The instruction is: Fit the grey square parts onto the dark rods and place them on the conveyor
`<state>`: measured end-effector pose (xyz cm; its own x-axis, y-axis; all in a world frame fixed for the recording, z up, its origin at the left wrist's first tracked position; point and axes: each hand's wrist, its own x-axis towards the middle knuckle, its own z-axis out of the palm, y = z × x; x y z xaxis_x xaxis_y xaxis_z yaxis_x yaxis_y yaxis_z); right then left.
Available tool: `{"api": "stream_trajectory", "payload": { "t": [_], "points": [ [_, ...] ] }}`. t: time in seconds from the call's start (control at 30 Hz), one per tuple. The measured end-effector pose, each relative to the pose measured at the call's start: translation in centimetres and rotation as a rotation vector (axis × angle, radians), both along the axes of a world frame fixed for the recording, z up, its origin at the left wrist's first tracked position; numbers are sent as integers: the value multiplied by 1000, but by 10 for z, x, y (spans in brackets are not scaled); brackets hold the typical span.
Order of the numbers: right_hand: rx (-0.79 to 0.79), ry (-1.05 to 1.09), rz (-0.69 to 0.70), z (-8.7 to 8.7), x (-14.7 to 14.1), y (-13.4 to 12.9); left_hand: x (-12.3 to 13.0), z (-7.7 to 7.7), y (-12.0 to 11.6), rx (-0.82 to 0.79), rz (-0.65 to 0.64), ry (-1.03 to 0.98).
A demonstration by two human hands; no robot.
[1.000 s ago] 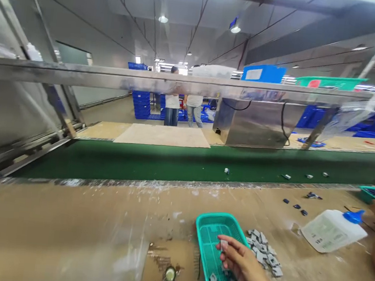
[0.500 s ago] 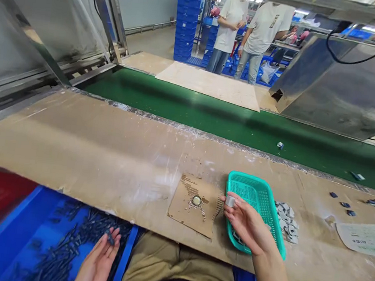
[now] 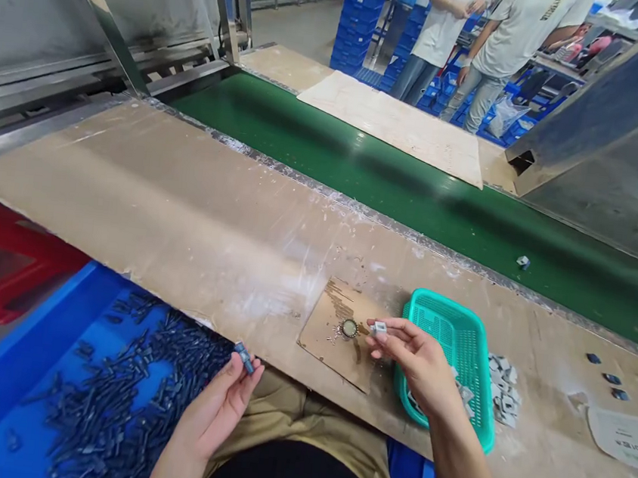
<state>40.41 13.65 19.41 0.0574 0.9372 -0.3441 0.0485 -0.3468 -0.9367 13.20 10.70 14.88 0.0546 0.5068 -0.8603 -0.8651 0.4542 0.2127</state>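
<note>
My left hand [image 3: 222, 404] is closed on a small dark blue plastic part [image 3: 244, 357], held at the fingertips above the table's front edge. Between thumb and fingers of my right hand [image 3: 412, 355] sits a small pale grey block [image 3: 379, 327]. That block is beside a round bottle-cap-like dish [image 3: 349, 328] on a square of cardboard [image 3: 334, 362]. Behind my right hand stands a green plastic basket [image 3: 476, 339] with grey pieces inside, partly hidden by the hand. A blue bin [image 3: 70, 304] full of dark blue parts [image 3: 108, 399] lies below, at my left.
A pile of grey pieces [image 3: 504, 391] lies right of the basket, with several dark parts [image 3: 612, 378] farther right near a paper sheet [image 3: 625, 438]. A green conveyor belt [image 3: 328, 149] runs behind the table [image 3: 195, 226]. Two people [image 3: 503, 53] stand beyond it.
My left hand has risen from over the blue bin toward the table edge with its dark blue part. My right hand has brought the grey block closer to the round dish. The view has tilted down.
</note>
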Motion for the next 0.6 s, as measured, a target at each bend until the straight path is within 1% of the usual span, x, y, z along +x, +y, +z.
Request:
{"api": "stream_trajectory", "payload": {
  "t": [0.13,0.17,0.23,0.37,0.47,0.53,0.6],
  "points": [
    [253,-581,137,-7,-6,4,12,-1,4,123,-152,37],
    [305,-678,176,-9,-7,6,14,-2,5,159,-183,40],
    [365,-786,243,-16,-10,8,17,-2,6,219,-231,40],
    [408,-888,329,-30,-12,13,23,-3,6,304,-306,49],
    [408,-894,355,-34,-13,15,29,-3,5,349,-360,66],
    [375,-843,309,-30,-15,14,35,-2,6,369,-375,91],
    [270,-685,200,-19,-19,10,41,-1,6,399,-371,139]
  ]
}}
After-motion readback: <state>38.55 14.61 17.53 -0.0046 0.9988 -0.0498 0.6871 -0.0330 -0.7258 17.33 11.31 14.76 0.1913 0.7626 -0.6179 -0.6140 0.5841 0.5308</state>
